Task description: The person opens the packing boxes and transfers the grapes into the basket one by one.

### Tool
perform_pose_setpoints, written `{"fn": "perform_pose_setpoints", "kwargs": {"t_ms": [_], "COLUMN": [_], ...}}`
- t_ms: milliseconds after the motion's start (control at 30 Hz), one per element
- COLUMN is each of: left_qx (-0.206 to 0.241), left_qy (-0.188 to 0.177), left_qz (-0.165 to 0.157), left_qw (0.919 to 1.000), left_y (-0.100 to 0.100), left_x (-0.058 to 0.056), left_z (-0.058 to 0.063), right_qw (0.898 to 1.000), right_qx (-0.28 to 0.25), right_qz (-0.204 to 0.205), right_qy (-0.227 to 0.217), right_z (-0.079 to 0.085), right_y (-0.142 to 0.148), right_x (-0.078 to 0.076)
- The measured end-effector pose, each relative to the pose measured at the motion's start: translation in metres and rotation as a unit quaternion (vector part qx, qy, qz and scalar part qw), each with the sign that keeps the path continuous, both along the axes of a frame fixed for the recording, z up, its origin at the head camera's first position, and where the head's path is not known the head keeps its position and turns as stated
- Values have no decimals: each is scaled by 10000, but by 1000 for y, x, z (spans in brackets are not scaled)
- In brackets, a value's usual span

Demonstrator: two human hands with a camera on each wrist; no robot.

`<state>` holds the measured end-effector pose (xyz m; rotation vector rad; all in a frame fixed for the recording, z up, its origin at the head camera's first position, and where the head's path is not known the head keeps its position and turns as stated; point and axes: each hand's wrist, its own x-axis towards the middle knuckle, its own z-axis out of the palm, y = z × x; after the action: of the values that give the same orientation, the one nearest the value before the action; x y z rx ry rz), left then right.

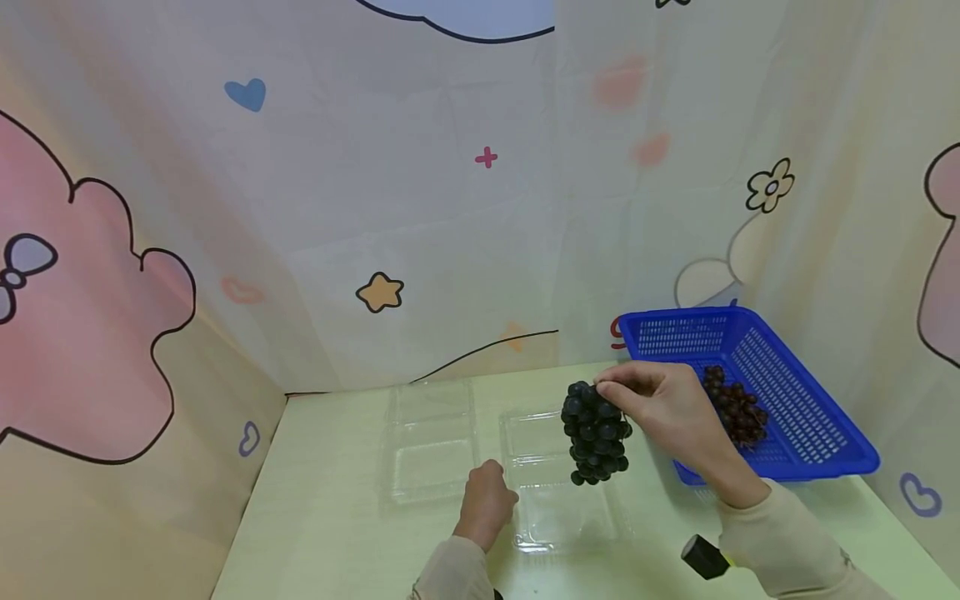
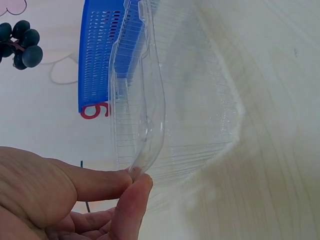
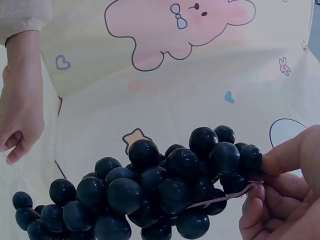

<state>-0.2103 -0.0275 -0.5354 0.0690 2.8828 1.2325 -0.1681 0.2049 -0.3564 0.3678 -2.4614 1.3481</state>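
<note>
My right hand (image 1: 678, 412) pinches the stem of a bunch of dark grapes (image 1: 595, 437), which hangs down in the air. In the right wrist view the pale stem (image 3: 220, 199) runs from the fingertips into the bunch. Below and behind the grapes lies a clear plastic container (image 1: 566, 521) on the table. At its left edge is my left hand (image 1: 486, 504). The left wrist view shows thumb and forefinger pinching the container's thin rim (image 2: 150, 145) at a corner.
Another clear plastic tray (image 1: 431, 471) lies to the left. At the right stands a blue perforated basket (image 1: 810, 400) with reddish-brown grapes (image 1: 738, 412) inside. A small black object (image 1: 703, 557) shows beside the right sleeve. A patterned curtain (image 1: 450, 208) hangs behind the table.
</note>
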Motion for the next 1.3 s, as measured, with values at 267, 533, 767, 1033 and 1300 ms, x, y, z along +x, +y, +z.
{"fn": "perform_pose_setpoints", "kwargs": {"t_ms": [267, 533, 767, 1033, 1300], "left_qx": [-58, -79, -23, 17, 25], "left_qy": [39, 26, -42, -39, -29], "left_qz": [8, 37, 42, 85, 73], "left_qw": [10000, 10000, 10000, 10000, 10000], "left_y": [1, 1, 1, 2, 1], "left_x": [3, 3, 2, 1, 1], "left_z": [6, 6, 5, 2, 3], "right_qw": [9998, 9990, 9975, 9953, 9934], "right_qx": [3, 110, 212, 338, 375], "right_qz": [-202, -426, -665, -911, -1086], "right_qy": [-45, -20, 65, -33, -69], "right_z": [0, 1, 2, 2, -1], "right_y": [14, 29, 41, 58, 78], "right_x": [1, 0, 1, 3, 3]}}
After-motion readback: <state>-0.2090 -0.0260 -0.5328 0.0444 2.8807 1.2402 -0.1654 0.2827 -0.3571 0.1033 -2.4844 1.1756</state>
